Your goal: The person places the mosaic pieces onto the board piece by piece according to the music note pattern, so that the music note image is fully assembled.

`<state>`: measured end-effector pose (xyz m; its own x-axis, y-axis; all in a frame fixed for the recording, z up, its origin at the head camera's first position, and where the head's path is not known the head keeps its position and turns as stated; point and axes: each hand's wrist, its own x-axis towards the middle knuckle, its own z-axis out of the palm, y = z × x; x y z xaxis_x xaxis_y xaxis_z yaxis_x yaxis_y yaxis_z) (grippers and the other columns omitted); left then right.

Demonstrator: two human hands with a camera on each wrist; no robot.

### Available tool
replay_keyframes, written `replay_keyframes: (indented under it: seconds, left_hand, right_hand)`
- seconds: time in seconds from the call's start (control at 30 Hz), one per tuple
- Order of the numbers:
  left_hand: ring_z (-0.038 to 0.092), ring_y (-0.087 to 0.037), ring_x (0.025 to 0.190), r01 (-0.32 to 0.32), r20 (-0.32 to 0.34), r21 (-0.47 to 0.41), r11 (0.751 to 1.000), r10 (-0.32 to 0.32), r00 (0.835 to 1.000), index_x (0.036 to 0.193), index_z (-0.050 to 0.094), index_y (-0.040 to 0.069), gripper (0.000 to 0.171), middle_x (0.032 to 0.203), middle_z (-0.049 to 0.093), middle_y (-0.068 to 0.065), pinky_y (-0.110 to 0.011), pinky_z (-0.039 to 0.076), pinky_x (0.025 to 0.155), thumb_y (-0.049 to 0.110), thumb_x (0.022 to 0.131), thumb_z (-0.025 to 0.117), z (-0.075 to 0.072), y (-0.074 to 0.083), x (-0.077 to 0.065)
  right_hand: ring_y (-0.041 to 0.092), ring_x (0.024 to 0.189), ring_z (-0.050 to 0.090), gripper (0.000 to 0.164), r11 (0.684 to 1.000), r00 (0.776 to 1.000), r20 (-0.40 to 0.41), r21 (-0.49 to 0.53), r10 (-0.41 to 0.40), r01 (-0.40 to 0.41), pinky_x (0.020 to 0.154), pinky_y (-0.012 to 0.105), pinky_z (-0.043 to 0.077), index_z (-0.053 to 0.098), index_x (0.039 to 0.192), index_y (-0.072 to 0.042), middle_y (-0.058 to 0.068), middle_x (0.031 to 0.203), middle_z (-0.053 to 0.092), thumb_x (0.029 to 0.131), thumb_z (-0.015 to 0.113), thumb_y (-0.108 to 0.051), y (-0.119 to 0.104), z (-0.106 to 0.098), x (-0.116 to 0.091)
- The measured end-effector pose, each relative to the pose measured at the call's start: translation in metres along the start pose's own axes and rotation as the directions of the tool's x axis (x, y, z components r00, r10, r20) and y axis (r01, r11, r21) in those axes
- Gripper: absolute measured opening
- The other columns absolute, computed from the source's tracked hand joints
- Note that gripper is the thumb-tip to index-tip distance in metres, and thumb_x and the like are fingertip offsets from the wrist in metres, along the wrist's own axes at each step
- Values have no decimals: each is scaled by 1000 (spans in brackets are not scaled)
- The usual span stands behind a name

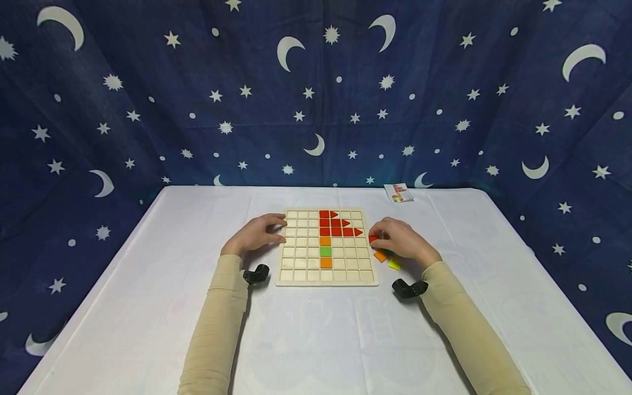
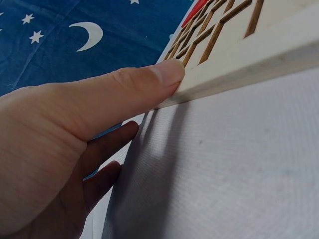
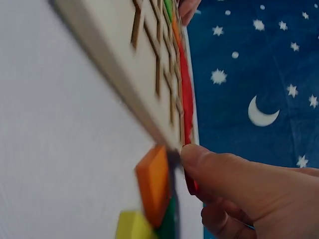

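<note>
A wooden grid board [image 1: 298, 252] lies on the table. Red square and triangular tiles [image 1: 336, 223] fill part of its upper right; below them run an orange tile [image 1: 325, 241], a green tile [image 1: 326, 251] and another orange tile [image 1: 326, 263]. At the left edge, my left hand [image 1: 254, 233] rests its thumb [image 2: 169, 73] against the rim, other fingers loosely bent. Just off the right edge, my right hand [image 1: 402, 238] pinches a red tile [image 3: 191, 184] between thumb and fingers. Close below lie loose orange [image 3: 153, 184], yellow [image 3: 132, 226] and green [image 3: 169, 216] tiles, the green mostly hidden.
A small printed card [image 1: 398, 193] with a coloured pattern lies at the table's back edge, right of the board. Black wrist cameras [image 1: 410, 288] sit on both wrists. Behind the white-covered table [image 1: 316, 340] hangs a dark blue curtain [image 1: 266, 137] with moons and stars.
</note>
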<state>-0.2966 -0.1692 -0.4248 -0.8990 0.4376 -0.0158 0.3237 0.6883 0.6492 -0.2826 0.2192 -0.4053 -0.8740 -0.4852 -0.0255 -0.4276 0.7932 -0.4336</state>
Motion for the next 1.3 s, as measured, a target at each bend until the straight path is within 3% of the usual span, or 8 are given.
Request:
replay_keyframes:
  seconds: [0.2, 0.63, 0.83, 1.0, 1.13, 1.3]
  left_hand:
    - [32, -31, 142, 7, -1, -8, 1000, -7, 1000, 131, 60, 3, 51, 151, 42, -11, -45, 28, 117, 24, 87, 75, 0, 0, 0]
    - [33, -31, 142, 1, -4, -7, 1000, -1, 1000, 130, 61, 3, 50, 150, 44, -12, -45, 28, 116, 23, 87, 76, 1, -1, 1]
    - [33, -31, 142, 1, -5, -7, 1000, -1, 1000, 130, 61, 2, 51, 150, 44, -11, -45, 28, 117, 23, 86, 76, 1, -2, 1]
    - [32, -32, 142, -5, 5, -10, 1000, 5, 1000, 131, 60, 2, 51, 151, 43, -12, -45, 27, 117, 24, 87, 76, 2, -2, 0]
    - [32, -32, 142, -4, 3, -3, 1000, 4, 1000, 131, 60, 3, 51, 151, 42, -12, -46, 27, 117, 24, 87, 76, 1, -1, 0]
    - [32, -31, 142, 9, 3, 0, 1000, -9, 1000, 132, 60, 4, 52, 151, 42, -10, -45, 27, 117, 24, 87, 76, 1, 0, 1]
  right_hand:
    - [18, 81, 53, 19, 1000, 999, -30, -18, -23, 22, 72, 34, 46, 71, 105, -9, 3, 95, 62, 89, 73, -19, -10, -4, -1]
    - [16, 80, 52, 22, 999, 999, 19, 10, -46, 46, 74, 32, 44, 70, 109, -10, 0, 96, 61, 90, 72, -23, -21, 3, -2]
    - [13, 82, 53, 18, 990, 990, 24, -13, -137, 138, 76, 33, 47, 70, 103, -14, -4, 93, 60, 88, 74, -26, -43, 17, -4]
    - [11, 87, 54, 19, 969, 970, 41, -52, -238, 240, 82, 37, 45, 71, 102, -17, -8, 95, 61, 87, 75, -28, -68, 31, -7]
    - [9, 79, 53, 18, 946, 949, 25, -76, -316, 317, 76, 32, 45, 72, 100, -16, -7, 94, 61, 86, 76, -27, -85, 40, -8]
    - [7, 77, 53, 17, 937, 941, 35, -85, -338, 340, 71, 29, 39, 72, 100, -18, -9, 93, 61, 87, 75, -28, -98, 49, -8]
